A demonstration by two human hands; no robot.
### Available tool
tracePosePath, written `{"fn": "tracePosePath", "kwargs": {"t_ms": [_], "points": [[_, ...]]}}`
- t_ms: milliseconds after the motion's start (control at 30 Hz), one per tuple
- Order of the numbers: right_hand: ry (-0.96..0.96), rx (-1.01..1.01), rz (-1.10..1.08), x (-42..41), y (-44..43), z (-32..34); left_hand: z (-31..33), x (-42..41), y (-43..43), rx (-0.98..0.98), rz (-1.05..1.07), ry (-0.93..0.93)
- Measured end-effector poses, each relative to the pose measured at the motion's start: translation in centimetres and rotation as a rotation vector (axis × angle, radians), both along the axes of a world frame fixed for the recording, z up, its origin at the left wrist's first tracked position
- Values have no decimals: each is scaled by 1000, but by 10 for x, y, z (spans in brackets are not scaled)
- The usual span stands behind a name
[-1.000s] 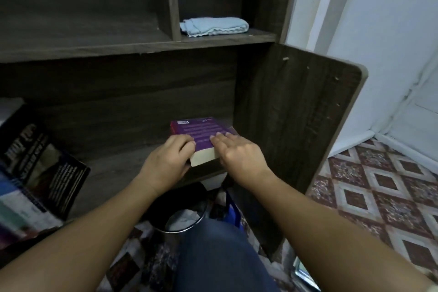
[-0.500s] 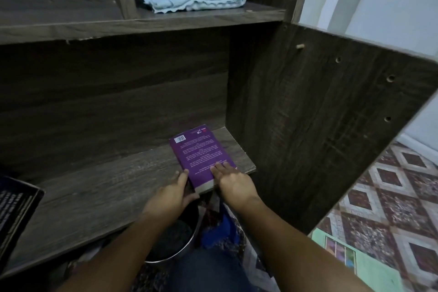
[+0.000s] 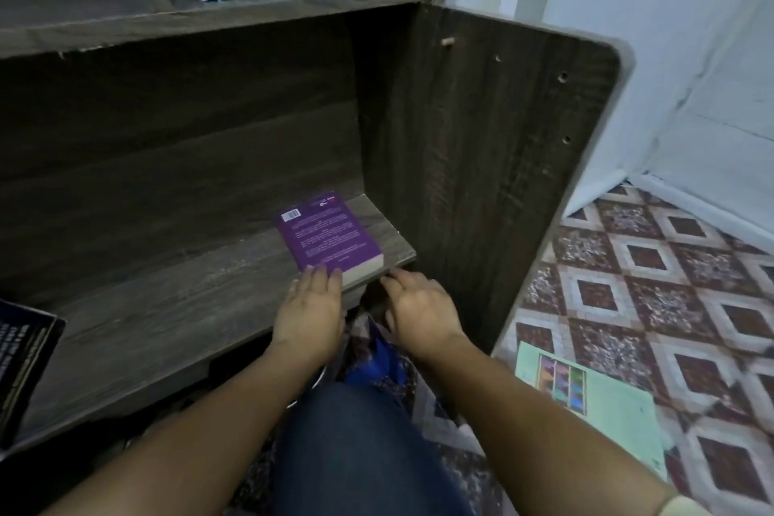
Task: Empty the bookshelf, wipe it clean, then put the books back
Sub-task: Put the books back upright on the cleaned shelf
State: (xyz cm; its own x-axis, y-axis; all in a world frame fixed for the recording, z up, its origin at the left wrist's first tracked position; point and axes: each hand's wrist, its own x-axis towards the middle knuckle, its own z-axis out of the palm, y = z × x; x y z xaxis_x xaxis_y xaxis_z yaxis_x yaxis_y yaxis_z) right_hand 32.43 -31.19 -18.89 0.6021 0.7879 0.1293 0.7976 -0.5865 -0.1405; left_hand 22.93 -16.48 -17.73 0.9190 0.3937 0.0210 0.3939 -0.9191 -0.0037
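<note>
Dark shelf (image 3: 167, 306): the book (image 3: 331, 237) lies flat at its right end. My left hand (image 3: 310, 310), fingers straight, touches its near edge; my right hand (image 3: 423, 306) seems loose, holding nothing.

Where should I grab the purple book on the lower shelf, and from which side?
Take the purple book by its near pale page edge, coming from the front. It lies flat with that edge at the shelf lip, so thumb on top and fingers beneath should fit; the side panel crowds its right.
</note>
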Motion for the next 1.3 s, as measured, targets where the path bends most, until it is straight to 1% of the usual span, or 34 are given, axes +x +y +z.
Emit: {"fn": "tracePosePath", "kwargs": {"t_ms": [100,167,200,300,367,433,567,700,767,833,933,1033,1133,1300], "points": [[-118,-21,-25,-8,-54,-12,16,0,-37,-61,-131,-10],[-135,-60,-53,-15,-96,-23,21,3,-66,-104,-218,39],[-134,-72,-83,-17,-113,-28,20,6,-78,-96,-271,73],[-53,-131,-242,-16,-161,-42,10,13,-117,-11,-419,161],[39,-194,-322,-11,-191,-52,1,19,-143,-28,-478,198],[92,-252,-355,-5,-217,-66,-7,26,-168,-55,-530,241],[197,-394,-356,12,-257,-101,-29,49,-206,-84,-643,327],[345,-502,-392,23,-288,-139,-47,78,-226,-89,-660,358],[393,-537,-399,28,-301,-162,-60,93,-236,-79,-679,379],[412,-531,-401,30,-307,-180,-72,103,-243,-63,-696,392],[404,-497,-397,30,-311,-208,-92,114,-250,-50,-716,424],[392,-511,-388,27,-310,-231,-108,118,-252,-50,-708,471],[356,-502,-399,24,-305,-248,-119,114,-251,-55,-705,513],[348,-442,-450,18,-294,-267,-129,107,-246,-80,-664,548]]}}
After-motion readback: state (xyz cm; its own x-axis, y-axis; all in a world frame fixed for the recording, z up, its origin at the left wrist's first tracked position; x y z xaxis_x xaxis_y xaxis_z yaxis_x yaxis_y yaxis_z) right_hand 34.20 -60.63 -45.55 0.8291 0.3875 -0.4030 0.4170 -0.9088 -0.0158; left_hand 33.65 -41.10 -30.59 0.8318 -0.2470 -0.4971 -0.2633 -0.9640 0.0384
